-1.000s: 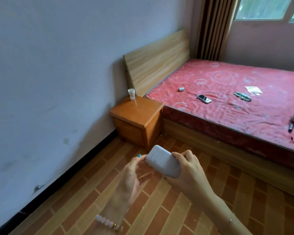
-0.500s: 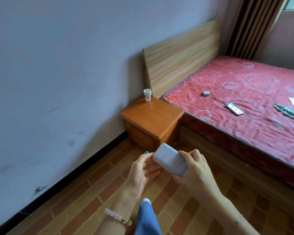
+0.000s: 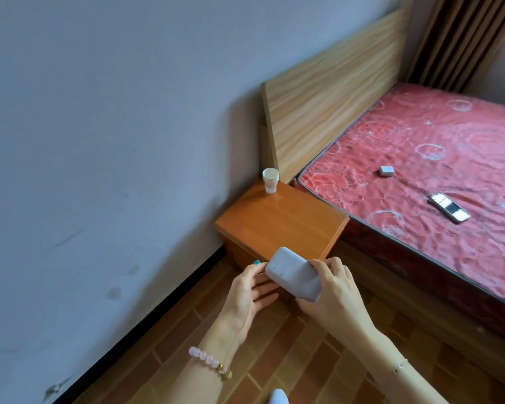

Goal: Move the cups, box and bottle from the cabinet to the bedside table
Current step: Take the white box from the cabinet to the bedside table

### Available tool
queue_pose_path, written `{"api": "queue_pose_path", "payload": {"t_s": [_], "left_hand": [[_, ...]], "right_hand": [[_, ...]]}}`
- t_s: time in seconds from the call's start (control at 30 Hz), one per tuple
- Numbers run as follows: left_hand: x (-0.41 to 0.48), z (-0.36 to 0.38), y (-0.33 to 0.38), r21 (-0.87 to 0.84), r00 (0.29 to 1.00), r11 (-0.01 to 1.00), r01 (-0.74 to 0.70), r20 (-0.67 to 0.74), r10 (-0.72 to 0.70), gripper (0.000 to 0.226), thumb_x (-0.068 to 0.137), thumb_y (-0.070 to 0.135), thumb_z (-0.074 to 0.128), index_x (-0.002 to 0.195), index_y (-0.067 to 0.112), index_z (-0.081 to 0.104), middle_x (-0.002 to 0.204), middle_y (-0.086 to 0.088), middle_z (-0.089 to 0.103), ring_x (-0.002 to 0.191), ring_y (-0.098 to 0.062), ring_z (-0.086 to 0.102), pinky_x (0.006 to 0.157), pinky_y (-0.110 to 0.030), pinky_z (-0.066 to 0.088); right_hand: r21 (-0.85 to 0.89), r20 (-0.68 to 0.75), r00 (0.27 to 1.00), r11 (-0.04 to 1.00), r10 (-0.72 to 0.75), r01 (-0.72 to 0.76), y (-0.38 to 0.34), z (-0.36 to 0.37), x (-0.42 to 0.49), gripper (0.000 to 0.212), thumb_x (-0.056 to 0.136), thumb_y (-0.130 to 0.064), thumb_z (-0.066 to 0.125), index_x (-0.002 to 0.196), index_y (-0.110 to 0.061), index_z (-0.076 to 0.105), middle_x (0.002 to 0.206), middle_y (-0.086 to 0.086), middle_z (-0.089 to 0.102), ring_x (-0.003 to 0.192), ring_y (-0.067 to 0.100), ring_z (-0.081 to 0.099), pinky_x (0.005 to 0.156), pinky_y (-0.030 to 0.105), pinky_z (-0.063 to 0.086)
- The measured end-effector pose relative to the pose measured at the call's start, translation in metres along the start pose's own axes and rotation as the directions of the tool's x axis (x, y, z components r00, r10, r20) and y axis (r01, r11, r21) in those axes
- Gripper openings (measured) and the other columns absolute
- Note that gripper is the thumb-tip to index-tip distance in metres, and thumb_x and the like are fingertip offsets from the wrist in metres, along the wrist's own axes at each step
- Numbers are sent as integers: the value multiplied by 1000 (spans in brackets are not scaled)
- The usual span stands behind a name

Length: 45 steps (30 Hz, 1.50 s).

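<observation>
A white rounded box (image 3: 293,274) is held in front of me, just before the near edge of the wooden bedside table (image 3: 283,220). My right hand (image 3: 333,290) grips its right end, fingers curled over the top. My left hand (image 3: 247,290) touches its left end with thumb and fingers beneath. A white paper cup (image 3: 270,180) stands upright at the table's far corner by the wall. No bottle or cabinet is in view.
A bed with a red mattress (image 3: 438,182) and a wooden headboard (image 3: 330,91) adjoins the table on the right. A phone (image 3: 450,207) and a small white block (image 3: 387,171) lie on it. Grey wall runs along the left; brick-pattern floor lies below.
I have walked closer to the bedside table, which now looms larger just beyond the box. Both hands keep the same hold on the box.
</observation>
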<state>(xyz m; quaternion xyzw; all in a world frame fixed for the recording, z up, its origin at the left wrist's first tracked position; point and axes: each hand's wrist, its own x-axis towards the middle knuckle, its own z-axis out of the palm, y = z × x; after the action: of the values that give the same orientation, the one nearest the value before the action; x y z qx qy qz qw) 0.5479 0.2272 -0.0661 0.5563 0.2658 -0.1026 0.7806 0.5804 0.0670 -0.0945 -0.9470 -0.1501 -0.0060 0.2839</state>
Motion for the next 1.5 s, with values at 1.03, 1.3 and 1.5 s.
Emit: {"api": "queue_pose_path", "payload": {"t_s": [1.03,1.3,1.5], "left_hand": [[496,-79,66,1,868,876,483,-134,-478,39,99,31,39,132,10,45,105,-3,59,100,-24,58,91,-39,44],[569,-90,36,153,839,825,544,-125,-530,49,99,36,38,142,14,32,143,-10,42,126,-31,47,100,-40,42],[595,-97,29,235,848,815,530,-143,-511,43,100,29,37,139,10,37,124,-8,51,120,-30,52,99,-40,43]], "right_hand": [[-57,271,939,977,213,-205,100,248,396,65,74,-20,73,132,-14,44,121,5,49,106,22,44,84,30,43],[-57,253,936,970,243,-236,142,313,422,63,61,-17,81,118,-7,56,102,8,57,86,28,54,67,37,50],[-52,246,937,969,247,-242,154,341,435,59,59,-16,80,114,-8,59,96,8,59,78,29,56,63,36,49]]}}
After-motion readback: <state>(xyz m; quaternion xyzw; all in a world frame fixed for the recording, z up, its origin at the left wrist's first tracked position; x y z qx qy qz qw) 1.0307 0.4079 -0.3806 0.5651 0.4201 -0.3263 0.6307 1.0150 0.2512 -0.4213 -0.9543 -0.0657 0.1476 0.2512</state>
